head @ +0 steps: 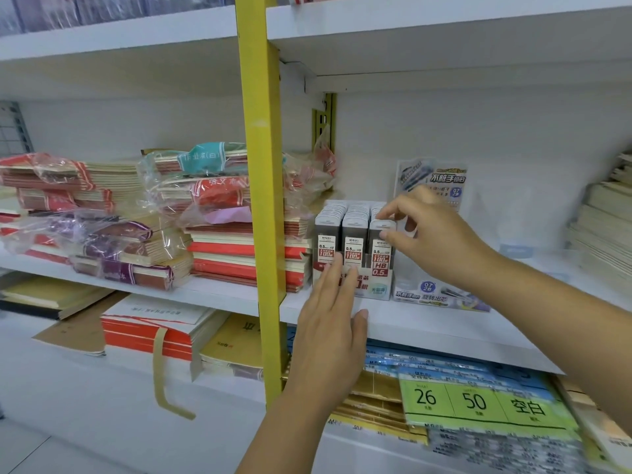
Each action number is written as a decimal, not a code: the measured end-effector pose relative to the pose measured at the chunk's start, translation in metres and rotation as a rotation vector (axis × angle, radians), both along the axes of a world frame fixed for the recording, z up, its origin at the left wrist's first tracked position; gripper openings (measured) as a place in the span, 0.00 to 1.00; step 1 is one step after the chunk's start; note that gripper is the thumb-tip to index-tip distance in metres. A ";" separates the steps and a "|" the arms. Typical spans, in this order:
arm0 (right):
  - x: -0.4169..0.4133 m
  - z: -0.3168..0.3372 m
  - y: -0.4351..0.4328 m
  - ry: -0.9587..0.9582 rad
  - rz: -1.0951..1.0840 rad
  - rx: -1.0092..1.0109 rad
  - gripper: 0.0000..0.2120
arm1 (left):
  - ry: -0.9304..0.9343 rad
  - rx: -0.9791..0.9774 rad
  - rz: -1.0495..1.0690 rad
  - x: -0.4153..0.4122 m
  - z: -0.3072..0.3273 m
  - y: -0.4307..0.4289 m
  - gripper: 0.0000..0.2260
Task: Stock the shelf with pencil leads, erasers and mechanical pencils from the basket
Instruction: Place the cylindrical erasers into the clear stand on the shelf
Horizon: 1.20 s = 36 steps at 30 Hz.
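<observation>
Pencil leads (354, 234) were found in grey upright cases, standing in three rows inside a white display box (378, 294). The box sat on the middle shelf (427, 325), just right of the yellow upright (261, 200).

The right hand (434, 234) reached in from the right. Its grip was closed in a pinch, thumb and forefinger on the top end of the front case (380, 249) in the right-hand row. That case stood upright with its label marked HB 0.5 facing outward.

The left hand (333, 323) was released, fingers straight and held together, with the fingertips against the front face of the display box and the thumb spread over the shelf edge. It held nothing.

A second box (441, 295), blue and white, stood touching the right side of the display box, with its printed backing card (431, 181) rising behind the right hand.

Stacks of wrapped notebooks (239, 254) occupied the same shelf level left of the upright. Pale paper stacks (605, 234) stood at the far right. A green card (478, 401) printed 26 and 50 lay on the shelf below.
</observation>
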State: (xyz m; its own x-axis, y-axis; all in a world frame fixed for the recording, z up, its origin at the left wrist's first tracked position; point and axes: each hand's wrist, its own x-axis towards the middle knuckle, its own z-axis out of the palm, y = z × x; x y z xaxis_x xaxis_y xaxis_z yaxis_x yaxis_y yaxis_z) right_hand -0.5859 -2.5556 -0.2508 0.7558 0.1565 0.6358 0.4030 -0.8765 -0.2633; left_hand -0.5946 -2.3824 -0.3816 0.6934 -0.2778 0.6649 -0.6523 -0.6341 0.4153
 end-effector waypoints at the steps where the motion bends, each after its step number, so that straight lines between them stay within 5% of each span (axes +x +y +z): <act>1: -0.001 -0.005 0.000 -0.013 -0.029 -0.027 0.11 | 0.009 0.005 -0.013 0.000 0.000 0.001 0.27; 6: -0.028 -0.025 -0.002 -0.121 -0.060 0.012 0.20 | -0.053 -0.086 -0.050 -0.014 -0.004 0.006 0.24; 10: -0.084 -0.073 -0.001 -0.096 0.113 0.323 0.11 | -0.103 -0.176 0.022 -0.045 -0.044 0.012 0.17; 13: -0.121 -0.136 -0.005 0.178 0.129 0.493 0.05 | 0.160 0.129 -0.070 -0.070 -0.105 0.019 0.16; 16: -0.141 -0.225 -0.020 0.678 0.064 0.472 0.04 | 0.486 0.441 -0.204 -0.092 -0.183 0.030 0.21; 18: -0.152 -0.297 -0.033 0.947 -0.028 0.459 0.03 | 0.713 0.426 -0.209 -0.108 -0.234 0.032 0.22; 22: -0.188 -0.416 -0.055 1.167 -0.239 0.448 0.07 | 1.105 0.419 -0.118 -0.148 -0.324 0.041 0.25; 26: -0.220 -0.489 -0.062 1.404 -0.378 0.507 0.16 | 1.282 0.409 -0.127 -0.170 -0.379 0.046 0.11; 31: -0.225 -0.540 -0.043 1.427 -0.480 0.588 0.28 | 1.351 0.456 -0.077 -0.165 -0.409 0.024 0.27; 36: -0.222 -0.559 -0.035 1.242 -0.571 0.525 0.33 | 1.292 0.492 -0.123 -0.157 -0.426 -0.006 0.29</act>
State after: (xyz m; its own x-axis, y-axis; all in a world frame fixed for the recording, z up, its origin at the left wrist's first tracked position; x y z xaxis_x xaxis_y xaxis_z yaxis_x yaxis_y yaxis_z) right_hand -0.8079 -2.5903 -0.8094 0.7271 -0.3852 -0.5683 -0.6782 -0.5320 -0.5070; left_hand -0.7520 -2.3881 -0.8077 0.6892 -0.3974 -0.6058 -0.0427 -0.8570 0.5136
